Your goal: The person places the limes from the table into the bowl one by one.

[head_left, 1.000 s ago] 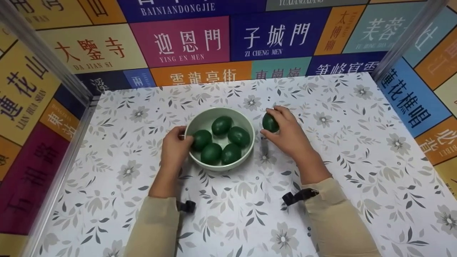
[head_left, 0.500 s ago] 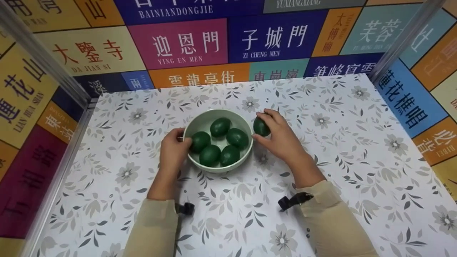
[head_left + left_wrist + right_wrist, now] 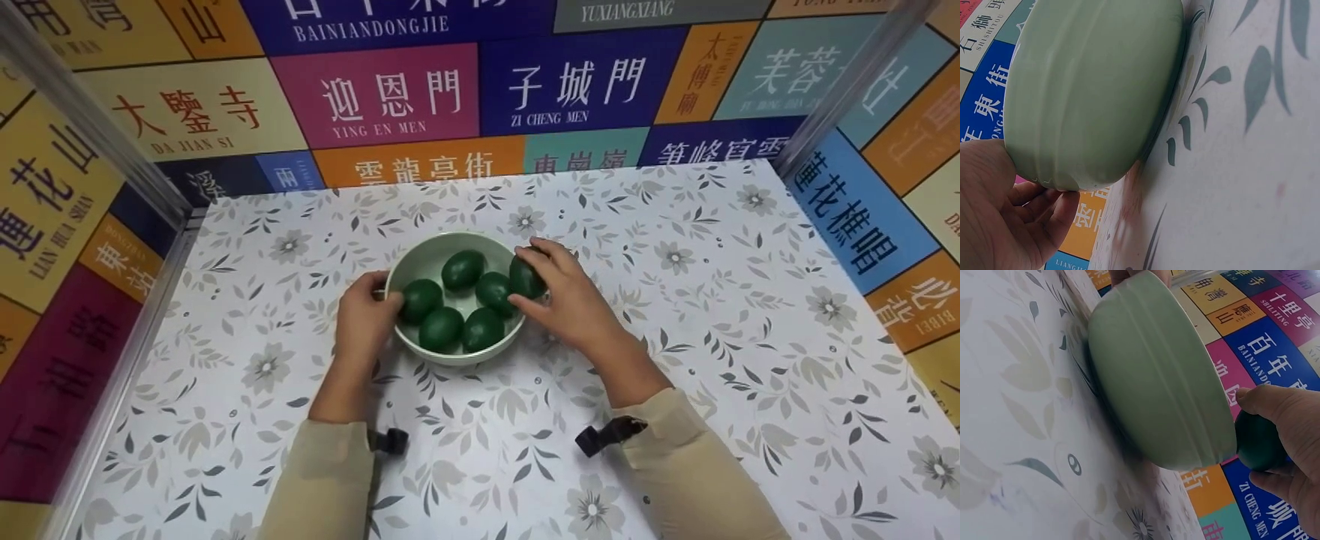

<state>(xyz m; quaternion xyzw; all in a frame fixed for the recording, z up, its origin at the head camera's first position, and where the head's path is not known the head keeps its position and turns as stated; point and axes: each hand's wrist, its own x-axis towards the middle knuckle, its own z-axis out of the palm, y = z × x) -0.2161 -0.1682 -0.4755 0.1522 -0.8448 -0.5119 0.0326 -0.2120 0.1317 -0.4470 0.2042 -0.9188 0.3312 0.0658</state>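
A pale green bowl (image 3: 457,352) stands on the table and holds several smooth, dark green egg-shaped objects (image 3: 441,328). My left hand (image 3: 364,315) grips the bowl's left rim, thumb at the inner edge and fingers against the outer wall; in the left wrist view, the left hand's curled fingers (image 3: 1053,216) press on the bowl's side. My right hand (image 3: 566,296) pinches another dark green egg-shaped object (image 3: 527,276) between thumb and fingers, at the bowl's right rim. From the right wrist, this held egg-shaped object (image 3: 1258,441) appears right beside the rim.
The table (image 3: 480,465) has a white cover printed with grey leaves and flowers. Behind it rises a wall panel (image 3: 390,90) of coloured blocks with lettering. Side panels with metal posts (image 3: 124,112) border the left and right. Black straps (image 3: 390,441) circle both sleeves.
My right hand has moved left with the egg-shaped object, from beside the bowl to over its right rim. The left hand stays on the bowl's left rim.
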